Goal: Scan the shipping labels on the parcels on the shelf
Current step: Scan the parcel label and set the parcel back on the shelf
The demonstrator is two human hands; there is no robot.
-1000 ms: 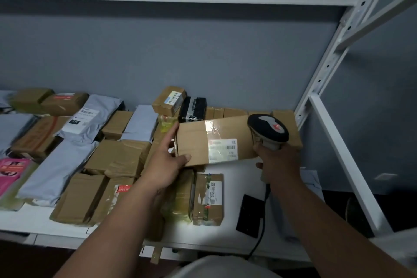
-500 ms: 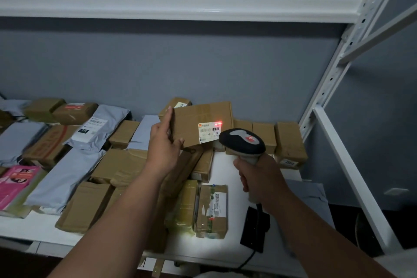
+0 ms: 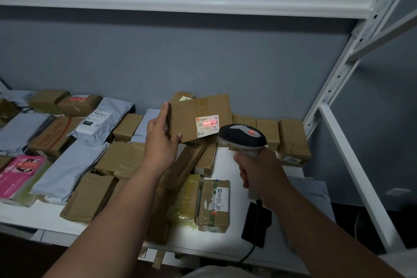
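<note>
My left hand (image 3: 161, 136) grips the left end of a flat brown cardboard parcel (image 3: 191, 115) and holds it upright above the shelf, its white shipping label (image 3: 207, 126) facing me. A red scan line glows across the label's barcode. My right hand (image 3: 259, 171) grips the handle of a grey and black barcode scanner (image 3: 242, 136), whose head points at the label from just right of it. The scanner's cable hangs down past the shelf's front edge.
The white shelf (image 3: 232, 160) holds many brown boxes, grey mailer bags (image 3: 67, 167) and a pink package (image 3: 19, 174) at the left. A taped box (image 3: 214, 205) and a black pad (image 3: 257, 223) lie near the front. A white upright post (image 3: 352, 165) stands at the right.
My left hand lifted the parcel off the pile and turned it upright. The scanner came down and left toward the label, and the red scan line now lies on the barcode.
</note>
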